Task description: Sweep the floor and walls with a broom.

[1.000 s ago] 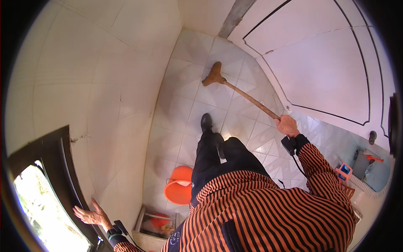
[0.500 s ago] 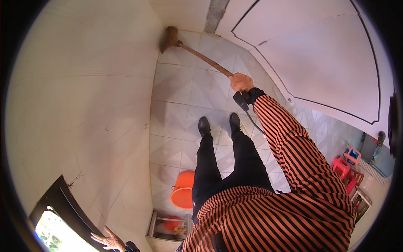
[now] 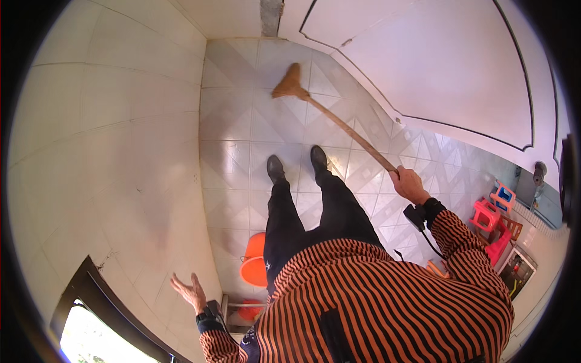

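Observation:
A brown broom (image 3: 342,124) slants across the pale tiled floor, its fan-shaped head (image 3: 291,83) on or just above the tiles beyond my feet. My right hand (image 3: 411,185) is wrapped round the near end of its wooden handle, out to my right. My left hand (image 3: 190,292) is held out at the lower left with its fingers spread and nothing in it, in front of the tiled wall. A black device with a cable (image 3: 417,218) is attached by my right wrist.
An orange bucket (image 3: 254,272) stands by my left leg, near the left wall (image 3: 139,151). A white door (image 3: 423,66) stands at the upper right. Small plastic stools (image 3: 486,214) are at the right. A window (image 3: 91,333) is at the lower left.
The broom head has moved away from the wall corner, rightward and nearer to my feet. My right hand has drawn back to the right with the handle. My left hand has risen further into view.

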The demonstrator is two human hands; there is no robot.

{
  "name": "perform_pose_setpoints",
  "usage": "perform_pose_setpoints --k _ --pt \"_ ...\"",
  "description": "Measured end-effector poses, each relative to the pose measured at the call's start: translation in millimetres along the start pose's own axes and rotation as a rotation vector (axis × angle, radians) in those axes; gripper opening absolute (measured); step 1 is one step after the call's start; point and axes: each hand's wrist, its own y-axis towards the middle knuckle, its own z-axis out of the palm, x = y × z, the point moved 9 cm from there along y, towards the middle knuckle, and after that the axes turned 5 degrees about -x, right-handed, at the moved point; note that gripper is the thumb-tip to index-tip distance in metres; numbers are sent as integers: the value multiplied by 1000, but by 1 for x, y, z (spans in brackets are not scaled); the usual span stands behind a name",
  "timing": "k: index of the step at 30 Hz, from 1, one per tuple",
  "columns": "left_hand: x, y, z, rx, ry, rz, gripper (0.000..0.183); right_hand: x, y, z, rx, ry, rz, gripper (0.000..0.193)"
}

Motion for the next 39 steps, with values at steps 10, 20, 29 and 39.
perform_pose_setpoints --k 10,20,29,39 --pt "-36 -29 52 141 -220 13 59 45 85 -4 25 -252 -424 23" --pt "5 -104 80 219 -410 -186 62 -32 85 -116 -169 -426 -297 23" --pt "-21 -135 80 263 -516 -254 63 2 56 -69 -83 -248 -364 26" --pt "14 -203 18 186 -636 -284 62 -52 11 -103 -187 -245 -252 29"
